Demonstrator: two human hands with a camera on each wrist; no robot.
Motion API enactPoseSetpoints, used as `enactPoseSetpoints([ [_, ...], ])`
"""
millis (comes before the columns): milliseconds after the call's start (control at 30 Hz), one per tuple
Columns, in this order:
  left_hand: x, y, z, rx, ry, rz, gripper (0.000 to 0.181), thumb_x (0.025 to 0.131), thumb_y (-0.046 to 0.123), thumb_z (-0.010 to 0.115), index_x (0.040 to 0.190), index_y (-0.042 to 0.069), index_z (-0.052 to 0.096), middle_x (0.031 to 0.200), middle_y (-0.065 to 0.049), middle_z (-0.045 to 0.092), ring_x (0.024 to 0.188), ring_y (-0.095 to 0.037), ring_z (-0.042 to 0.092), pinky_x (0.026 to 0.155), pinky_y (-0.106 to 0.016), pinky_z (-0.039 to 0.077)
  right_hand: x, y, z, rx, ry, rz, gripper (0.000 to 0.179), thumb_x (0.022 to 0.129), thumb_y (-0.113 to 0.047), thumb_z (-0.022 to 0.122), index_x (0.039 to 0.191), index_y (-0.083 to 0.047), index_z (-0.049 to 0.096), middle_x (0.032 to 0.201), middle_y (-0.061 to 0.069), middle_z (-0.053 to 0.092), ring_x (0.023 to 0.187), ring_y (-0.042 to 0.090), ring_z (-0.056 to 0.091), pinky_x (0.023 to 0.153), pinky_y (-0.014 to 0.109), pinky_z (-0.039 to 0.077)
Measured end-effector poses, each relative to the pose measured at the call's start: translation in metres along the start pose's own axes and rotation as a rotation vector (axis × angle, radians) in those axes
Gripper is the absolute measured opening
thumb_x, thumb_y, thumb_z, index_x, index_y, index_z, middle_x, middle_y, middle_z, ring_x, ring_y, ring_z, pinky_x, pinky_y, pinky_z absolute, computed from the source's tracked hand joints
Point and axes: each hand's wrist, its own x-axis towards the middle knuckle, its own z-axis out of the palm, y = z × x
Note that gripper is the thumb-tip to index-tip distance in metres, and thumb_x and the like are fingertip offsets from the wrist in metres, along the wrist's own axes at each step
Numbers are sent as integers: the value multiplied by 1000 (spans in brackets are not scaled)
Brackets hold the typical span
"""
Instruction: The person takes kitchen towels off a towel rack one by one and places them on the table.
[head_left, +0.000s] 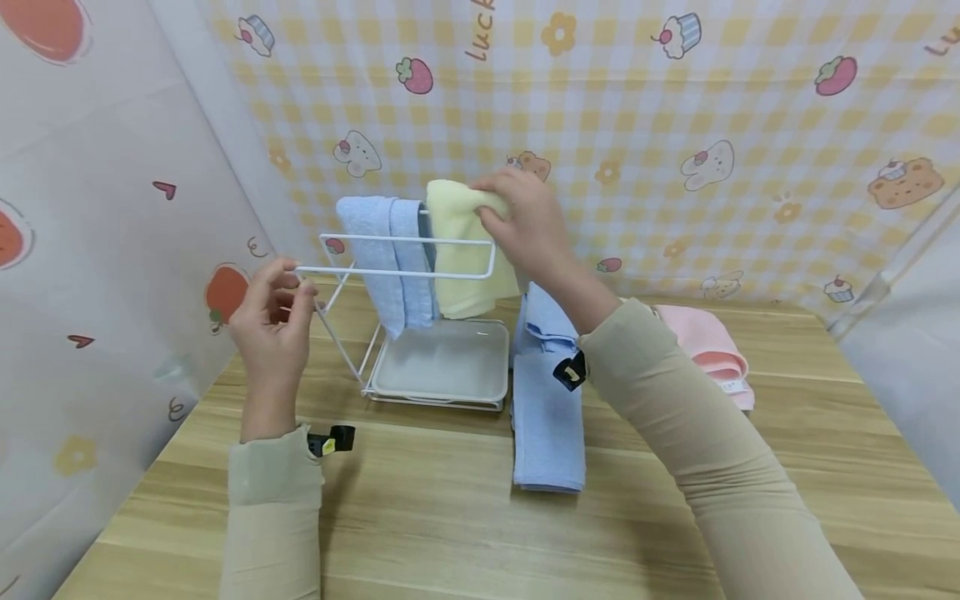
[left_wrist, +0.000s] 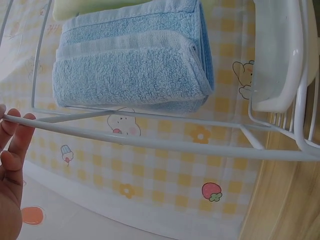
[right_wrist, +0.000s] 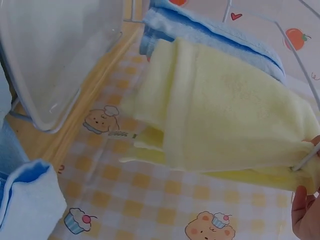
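Observation:
A white wire rack (head_left: pixel 405 272) stands on the table, with a blue towel (head_left: pixel 375 250) folded over its rear bar. Beside that towel a pale yellow towel (head_left: pixel 457 283) hangs over the same bar. My right hand (head_left: pixel 528 221) pinches the yellow towel's upper right edge; in the right wrist view its fingers (right_wrist: pixel 300 210) meet the cloth by the bar's end. At the rack's upper left front corner, my left hand (head_left: pixel 273 325) holds the wire between thumb and fingers. The left wrist view shows those fingertips (left_wrist: pixel 22 131) against the rod.
A whitish tray (head_left: pixel 442 362) sits in the rack's base. Right of it lies another folded blue towel (head_left: pixel 547 425), partly under my right forearm. A pink towel (head_left: pixel 708 346) lies farther right, partly hidden by the sleeve. A patterned curtain (head_left: pixel 637 125) hangs behind the table.

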Motion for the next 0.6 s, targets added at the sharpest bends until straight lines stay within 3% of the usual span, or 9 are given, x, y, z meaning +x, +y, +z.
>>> enactPoseSetpoints([
  [267, 0, -1, -1, 22, 1, 0, 23, 92, 5, 66, 114, -2, 64, 84, 26, 59, 67, 13, 60, 57, -6, 45, -2, 6, 2, 121, 143, 14, 23, 88, -3, 72, 111, -1, 74, 115, 14, 71, 116, 25, 62, 90, 32, 52],
  [600, 0, -2, -3, 26, -2, -5, 23, 93, 6, 66, 114, -2, 64, 84, 25, 59, 66, 12, 60, 56, -6, 44, -2, 12, -1, 296, 232, 55, 22, 86, 0, 72, 108, 3, 74, 112, 17, 71, 98, 17, 62, 68, 13, 48],
])
